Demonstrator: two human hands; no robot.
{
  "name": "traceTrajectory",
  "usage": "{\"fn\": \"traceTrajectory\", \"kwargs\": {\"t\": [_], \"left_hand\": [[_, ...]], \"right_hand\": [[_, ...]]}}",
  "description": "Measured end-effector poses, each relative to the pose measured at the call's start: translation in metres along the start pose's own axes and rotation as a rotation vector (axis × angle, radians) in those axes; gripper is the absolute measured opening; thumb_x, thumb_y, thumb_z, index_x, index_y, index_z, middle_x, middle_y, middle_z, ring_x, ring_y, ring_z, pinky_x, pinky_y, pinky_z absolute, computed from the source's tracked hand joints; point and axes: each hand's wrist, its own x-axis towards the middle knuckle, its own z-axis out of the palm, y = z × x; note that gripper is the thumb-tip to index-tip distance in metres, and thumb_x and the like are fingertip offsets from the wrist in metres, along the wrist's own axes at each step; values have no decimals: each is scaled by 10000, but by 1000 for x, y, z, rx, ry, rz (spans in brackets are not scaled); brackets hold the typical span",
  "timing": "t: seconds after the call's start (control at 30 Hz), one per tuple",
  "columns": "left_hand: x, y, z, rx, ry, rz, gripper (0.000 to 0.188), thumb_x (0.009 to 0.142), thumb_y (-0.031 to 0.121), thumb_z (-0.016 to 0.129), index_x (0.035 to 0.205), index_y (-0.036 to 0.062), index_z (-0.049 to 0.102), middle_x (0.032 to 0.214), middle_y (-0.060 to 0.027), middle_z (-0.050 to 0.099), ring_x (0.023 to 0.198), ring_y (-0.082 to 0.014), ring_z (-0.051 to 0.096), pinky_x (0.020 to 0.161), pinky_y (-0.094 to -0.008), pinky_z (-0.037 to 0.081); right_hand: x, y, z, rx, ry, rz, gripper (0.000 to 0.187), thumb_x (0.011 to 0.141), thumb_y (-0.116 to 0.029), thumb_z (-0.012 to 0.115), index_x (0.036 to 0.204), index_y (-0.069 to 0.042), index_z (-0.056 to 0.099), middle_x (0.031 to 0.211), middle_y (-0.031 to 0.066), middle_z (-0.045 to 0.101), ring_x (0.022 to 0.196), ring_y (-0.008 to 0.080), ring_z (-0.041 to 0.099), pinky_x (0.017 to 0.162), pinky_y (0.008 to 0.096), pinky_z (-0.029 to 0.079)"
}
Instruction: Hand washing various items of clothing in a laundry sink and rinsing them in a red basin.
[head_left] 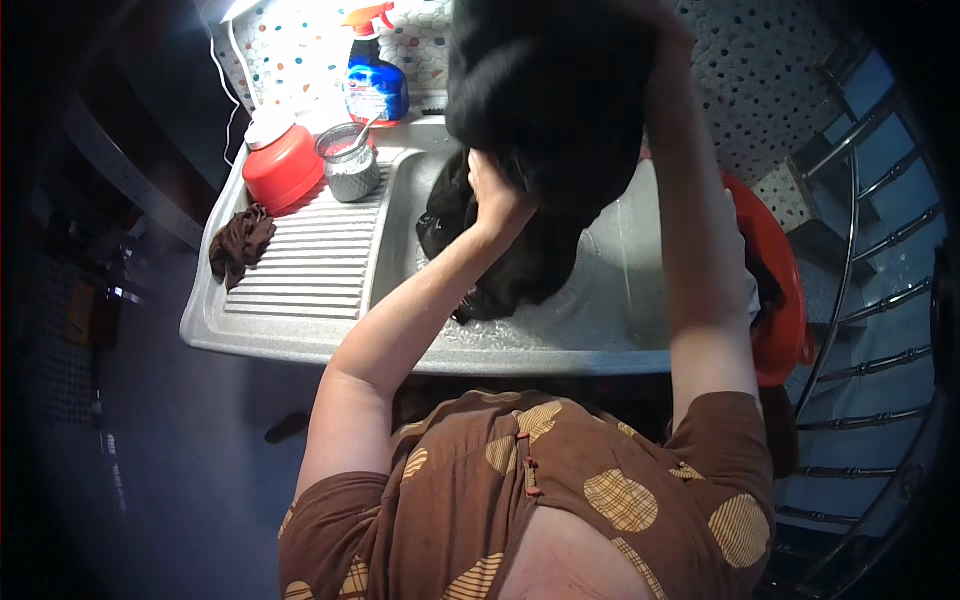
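Observation:
A wet-looking black garment (550, 110) hangs bunched above the sink basin (610, 300), and its lower folds reach down into the basin. My right hand (672, 35) is raised high at the top edge of the view, closed on the upper part of the garment; its fingers are blurred and partly out of sight. Lower down, my left hand (497, 190) grips the garment's left side, with most of its fingers hidden by the cloth. Water shows on the basin floor beneath the folds.
Left of the basin, a ribbed drainboard (300, 265) holds a crumpled brown cloth (241, 245), a red tub (284, 168) and a glass jar (352, 175) with a spoon. A blue spray bottle (376, 90) stands behind. At right are a red basin (785, 290) and a metal railing (850, 220).

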Motion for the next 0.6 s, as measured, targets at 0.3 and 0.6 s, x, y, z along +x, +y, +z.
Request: {"fn": "traceTrajectory", "kwargs": {"t": [0.3, 0.6], "left_hand": [[10, -51, -135, 1173, -1095, -393, 1363, 412, 674, 787, 1358, -101, 186, 1305, -287, 325, 1269, -409, 294, 1029, -472, 298], [-15, -79, -76, 853, -1151, 8, 1328, 440, 648, 771, 1416, -2, 147, 1445, -325, -83, 1324, -509, -118, 987, -697, 31]], "right_hand": [[-47, 161, -85, 26, -223, 231, 500, 656, -193, 631, 1092, 42, 564, 956, 98, 626, 810, 160, 618, 762, 273, 513], [-64, 112, -55, 41, -186, 36, 547, 630, -195, 579, 1093, 96, 549, 986, 141, 631, 845, 214, 632, 774, 300, 512]]}}
